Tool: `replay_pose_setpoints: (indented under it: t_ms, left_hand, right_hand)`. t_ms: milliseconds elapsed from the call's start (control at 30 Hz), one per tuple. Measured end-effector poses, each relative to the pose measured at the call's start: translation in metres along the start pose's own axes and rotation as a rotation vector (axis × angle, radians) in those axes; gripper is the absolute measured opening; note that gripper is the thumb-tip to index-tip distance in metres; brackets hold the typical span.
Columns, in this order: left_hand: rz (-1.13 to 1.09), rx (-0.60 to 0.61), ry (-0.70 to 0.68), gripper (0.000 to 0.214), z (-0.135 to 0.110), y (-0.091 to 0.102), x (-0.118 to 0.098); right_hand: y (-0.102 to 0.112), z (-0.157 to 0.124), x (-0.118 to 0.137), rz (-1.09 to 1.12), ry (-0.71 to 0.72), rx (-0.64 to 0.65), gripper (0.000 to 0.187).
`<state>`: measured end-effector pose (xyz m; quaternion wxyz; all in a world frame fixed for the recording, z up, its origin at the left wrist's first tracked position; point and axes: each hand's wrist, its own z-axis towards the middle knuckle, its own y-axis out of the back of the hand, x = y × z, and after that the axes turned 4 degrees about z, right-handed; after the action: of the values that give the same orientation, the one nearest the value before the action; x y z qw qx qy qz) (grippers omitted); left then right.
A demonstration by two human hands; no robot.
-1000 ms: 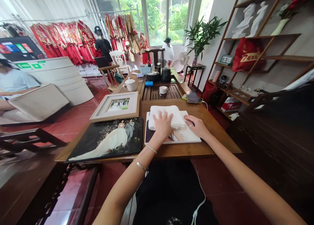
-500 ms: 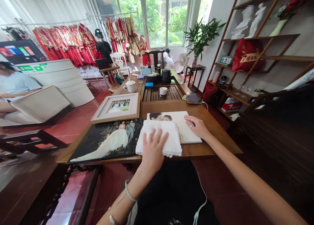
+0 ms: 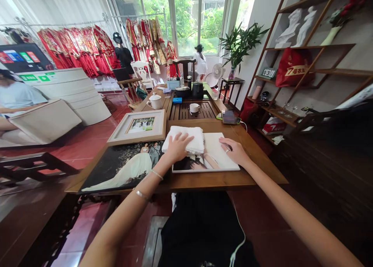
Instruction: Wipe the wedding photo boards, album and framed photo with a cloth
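Note:
My left hand (image 3: 178,146) lies flat with fingers spread on a folded white towel (image 3: 194,137). The towel rests on the upper left of a white-edged photo panel (image 3: 217,143), covering part of its picture. My right hand (image 3: 235,152), with a ring on one finger, rests on the panel's right side, its fingers stretched out and gripping nothing visible. Left of the panel lies a dark wedding photo print (image 3: 116,170) of a couple. Behind that print, a framed photo (image 3: 138,126) lies face up in a pale wooden frame, close to the towel.
A wooden tea table (image 3: 256,170) bears all this. Farther back stand a white lidded teapot (image 3: 154,101), a white cup (image 3: 194,108), a small blue box (image 3: 177,100) and a black kettle (image 3: 197,90). A charging phone (image 3: 229,118) lies at the right edge.
My left hand has moved the towel away from me, up the panel, uncovering the picture's lower part. My right hand has stayed in place. A person in white by the window now stands taller.

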<state>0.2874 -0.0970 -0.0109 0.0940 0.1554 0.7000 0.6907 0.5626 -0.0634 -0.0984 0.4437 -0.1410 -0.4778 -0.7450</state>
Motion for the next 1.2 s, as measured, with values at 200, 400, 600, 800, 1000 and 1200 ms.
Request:
replay_pose_setpoints:
  t_ms: [200, 400, 600, 800, 1000, 1200]
  left_hand:
    - [0.007, -0.020, -0.005, 0.080, 0.022, -0.007, 0.013]
    - [0.025, -0.056, 0.029, 0.082, -0.005, -0.014, 0.004]
    - [0.016, -0.074, 0.052, 0.087, -0.055, -0.015, -0.018]
    - [-0.007, -0.063, 0.076, 0.091, -0.085, -0.015, -0.037]
    - [-0.015, -0.031, 0.047, 0.087, -0.071, -0.010, -0.033]
    - [-0.002, -0.030, 0.035, 0.079, -0.028, -0.008, -0.020]
  right_hand:
    - [0.000, 0.000, 0.000, -0.002, -0.002, -0.003, 0.030]
    - [-0.001, 0.001, 0.000, 0.004, -0.008, -0.010, 0.030]
    - [-0.001, 0.001, 0.001, 0.013, -0.011, -0.008, 0.029]
    - [0.000, 0.000, 0.002, 0.016, -0.017, -0.003, 0.029]
    - [0.000, 0.000, 0.001, 0.013, -0.019, 0.004, 0.030]
    - [-0.001, 0.001, 0.000, 0.009, -0.001, -0.001, 0.027]
